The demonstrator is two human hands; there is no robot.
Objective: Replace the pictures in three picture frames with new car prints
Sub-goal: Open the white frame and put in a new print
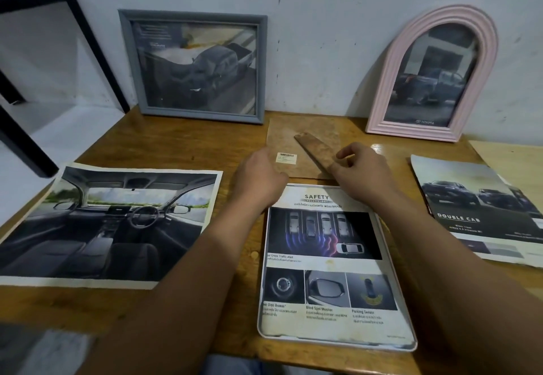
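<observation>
My left hand [261, 173] and right hand [360, 169], fingers curled, take the backing [302, 136] by its sides; whether they grip, I cannot tell. The print [326, 260] lies face-up in the white frame [412, 342], awaiting cover.

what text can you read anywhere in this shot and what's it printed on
"SAFETY": heading of the safety print lying in the white frame.
"Blind Spot Monitor", "Parking Sensor": captions lower on that print; its small lines under them are unreadable.
"DOUBLE CAB": on the brochure at right; smaller lines below are blurred.
"TOYOTA": bottom of the picture in the pink arched frame.
Barcode sticker on the backing board: too small to read.
Grey frame: text blurred.
</observation>
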